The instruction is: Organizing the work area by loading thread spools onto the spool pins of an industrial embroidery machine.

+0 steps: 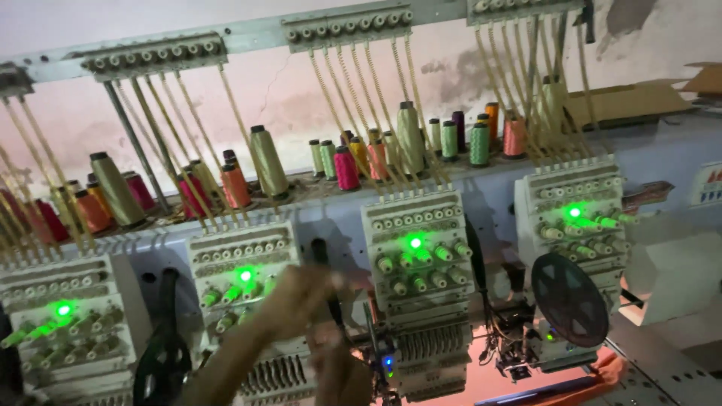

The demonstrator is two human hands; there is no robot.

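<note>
1. Embroidery head point(244, 301) with a green light stands second from the left in the machine row; the blurred left hand point(297, 301) reaches up against its knobs, grip impossible to tell.
2. The right hand point(342, 376) hangs lower, beside the next head point(417, 278), its grip also unclear.
3. Thread cones point(267, 162) line the shelf above.

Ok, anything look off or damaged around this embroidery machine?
The wall behind the thread cones has peeling, patchy plaster. The machine heads all show green lights and sit in line. Both hands are too blurred to judge.
</note>
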